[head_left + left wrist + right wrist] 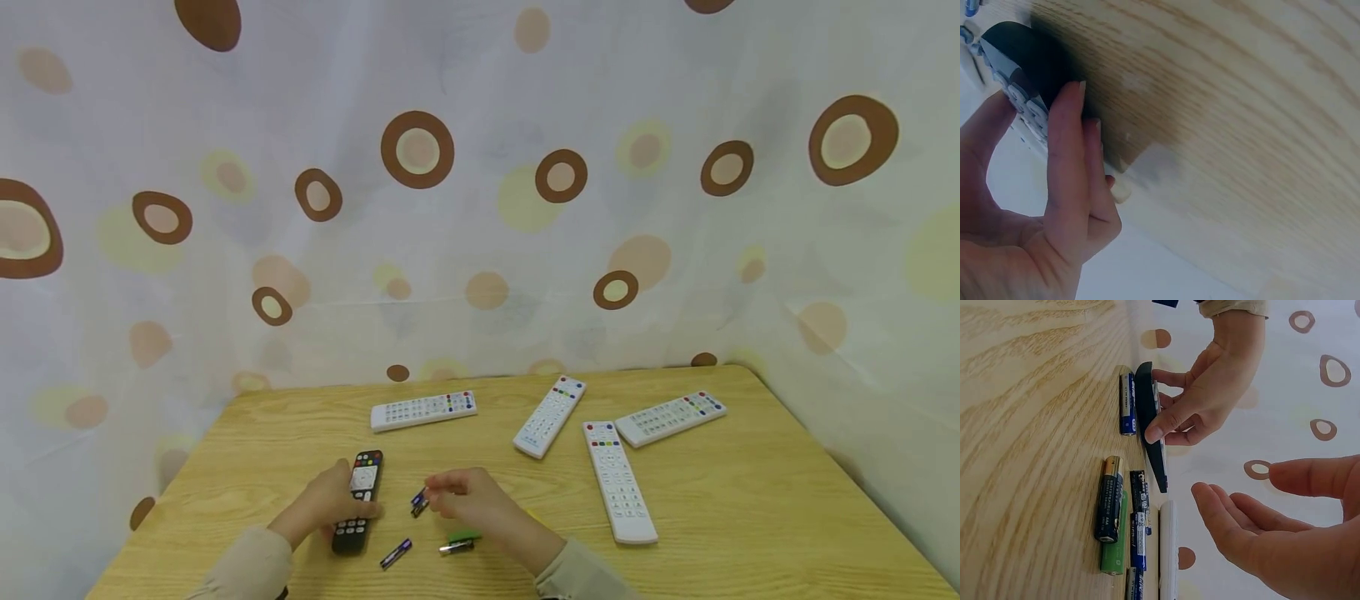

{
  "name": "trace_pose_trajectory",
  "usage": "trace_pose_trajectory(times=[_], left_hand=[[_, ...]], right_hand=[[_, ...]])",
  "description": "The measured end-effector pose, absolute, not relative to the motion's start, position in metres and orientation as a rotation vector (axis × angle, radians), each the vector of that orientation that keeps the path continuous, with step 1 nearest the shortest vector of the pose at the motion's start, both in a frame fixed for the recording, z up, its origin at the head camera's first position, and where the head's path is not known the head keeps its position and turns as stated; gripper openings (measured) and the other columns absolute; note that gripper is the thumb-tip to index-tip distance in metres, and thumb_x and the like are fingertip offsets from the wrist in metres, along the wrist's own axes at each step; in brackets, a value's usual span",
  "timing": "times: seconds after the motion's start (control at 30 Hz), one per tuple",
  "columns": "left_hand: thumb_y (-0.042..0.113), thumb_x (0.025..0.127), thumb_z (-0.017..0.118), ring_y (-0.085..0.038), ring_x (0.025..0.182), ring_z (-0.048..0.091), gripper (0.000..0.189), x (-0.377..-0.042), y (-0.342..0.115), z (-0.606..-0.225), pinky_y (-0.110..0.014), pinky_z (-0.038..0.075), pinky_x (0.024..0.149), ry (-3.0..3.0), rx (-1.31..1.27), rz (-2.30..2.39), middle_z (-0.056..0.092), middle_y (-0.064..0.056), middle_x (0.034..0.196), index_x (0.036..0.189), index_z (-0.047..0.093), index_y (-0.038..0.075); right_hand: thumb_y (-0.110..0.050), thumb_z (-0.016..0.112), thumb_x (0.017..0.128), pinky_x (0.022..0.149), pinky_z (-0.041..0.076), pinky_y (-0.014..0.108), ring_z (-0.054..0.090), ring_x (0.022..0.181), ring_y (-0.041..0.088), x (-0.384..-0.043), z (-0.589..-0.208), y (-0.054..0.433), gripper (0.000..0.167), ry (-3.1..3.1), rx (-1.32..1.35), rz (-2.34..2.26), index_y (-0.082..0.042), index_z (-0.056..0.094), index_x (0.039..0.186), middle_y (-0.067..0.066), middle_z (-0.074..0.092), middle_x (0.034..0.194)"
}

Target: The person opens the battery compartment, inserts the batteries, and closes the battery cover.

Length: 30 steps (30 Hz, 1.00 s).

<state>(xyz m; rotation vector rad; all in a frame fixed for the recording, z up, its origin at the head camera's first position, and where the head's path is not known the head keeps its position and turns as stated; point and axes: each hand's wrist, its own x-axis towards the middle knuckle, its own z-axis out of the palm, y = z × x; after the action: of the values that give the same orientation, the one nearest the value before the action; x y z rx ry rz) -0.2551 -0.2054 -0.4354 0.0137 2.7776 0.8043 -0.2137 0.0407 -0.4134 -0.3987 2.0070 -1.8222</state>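
Observation:
My left hand (330, 498) grips a black remote control (365, 475) across its sides, thumb on one edge and fingers on the other. The remote lies buttons up, close over the wooden table, and the left wrist view shows its dark end (1032, 53). Nothing is between the thumb and fingers of my right hand (1291, 531), which hovers over several loose batteries. Below it lie a black-and-gold battery (1109, 500), a green battery (1114, 556) and a few small blue-and-white batteries (1139, 540). One more blue battery (1127, 403) lies between the hands, near the remote.
Farther back on the table (720, 517) lie white remote controls: one at the back left (423, 411), one in the middle (550, 417) and two at the right, a near one (619, 483) and a far one (671, 418). A patterned curtain (480, 233) hangs behind the table.

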Motion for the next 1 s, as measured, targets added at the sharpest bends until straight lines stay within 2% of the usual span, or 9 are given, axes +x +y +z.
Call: trace_pose_trajectory(times=[0.13, 0.33, 0.6, 0.73, 0.9, 1.0], left_hand=[[0.031, 0.071, 0.086, -0.025, 0.063, 0.059, 0.1, -0.255, -0.204, -0.435, -0.033, 0.053, 0.042, 2.76, -0.026, 0.783, 0.053, -0.022, 0.091, 0.133, 0.029, -0.021], [0.036, 0.072, 0.085, -0.027, 0.064, 0.06, 0.104, -0.254, -0.203, -0.433, -0.035, 0.054, 0.044, 2.742, -0.057, 0.738, 0.053, -0.024, 0.094, 0.136, 0.025, -0.02], [0.043, 0.082, 0.074, -0.027, 0.057, 0.062, 0.098, -0.255, -0.206, -0.426, -0.036, 0.054, 0.046, 2.699, -0.037, 0.696, 0.055, -0.022, 0.09, 0.138, 0.023, -0.019], [0.043, 0.09, 0.066, -0.024, 0.061, 0.06, 0.088, -0.258, -0.207, -0.415, -0.036, 0.055, 0.049, 2.702, -0.01, 0.624, 0.056, -0.021, 0.089, 0.135, 0.027, -0.021], [0.04, 0.094, 0.061, -0.024, 0.063, 0.056, 0.06, -0.262, -0.205, -0.401, -0.036, 0.055, 0.05, 2.75, 0.072, 0.613, 0.055, -0.017, 0.089, 0.114, 0.049, -0.015], [0.037, 0.095, 0.06, -0.024, 0.064, 0.055, 0.047, -0.267, -0.204, -0.396, -0.036, 0.054, 0.05, 2.784, 0.123, 0.629, 0.055, -0.017, 0.088, 0.099, 0.053, -0.01]], right_hand=[[-0.004, 0.056, 0.095, 0.088, 0.053, 0.037, 0.061, 0.107, 0.028, -0.212, -0.412, 0.042, 0.034, 2.001, -0.405, -1.828, 0.015, 0.054, 0.124, 0.025, 0.061, 0.119], [-0.006, 0.055, 0.096, 0.089, 0.053, 0.037, 0.061, 0.107, 0.028, -0.212, -0.411, 0.045, 0.035, 1.994, -0.43, -1.814, 0.015, 0.053, 0.125, 0.025, 0.059, 0.122], [-0.006, 0.056, 0.095, 0.087, 0.053, 0.037, 0.061, 0.106, 0.026, -0.212, -0.411, 0.047, 0.034, 2.025, -0.423, -1.797, 0.013, 0.056, 0.123, 0.024, 0.059, 0.123], [-0.005, 0.056, 0.094, 0.086, 0.053, 0.039, 0.061, 0.102, 0.025, -0.211, -0.411, 0.049, 0.031, 2.03, -0.423, -1.797, 0.013, 0.058, 0.12, 0.023, 0.06, 0.121], [-0.005, 0.054, 0.095, 0.084, 0.054, 0.042, 0.062, 0.094, 0.022, -0.212, -0.412, 0.053, 0.027, 2.033, -0.418, -1.753, 0.011, 0.06, 0.116, 0.02, 0.065, 0.11], [-0.008, 0.054, 0.096, 0.081, 0.054, 0.041, 0.064, 0.09, 0.022, -0.212, -0.411, 0.056, 0.027, 2.07, -0.452, -1.706, 0.009, 0.062, 0.115, 0.017, 0.068, 0.104]])
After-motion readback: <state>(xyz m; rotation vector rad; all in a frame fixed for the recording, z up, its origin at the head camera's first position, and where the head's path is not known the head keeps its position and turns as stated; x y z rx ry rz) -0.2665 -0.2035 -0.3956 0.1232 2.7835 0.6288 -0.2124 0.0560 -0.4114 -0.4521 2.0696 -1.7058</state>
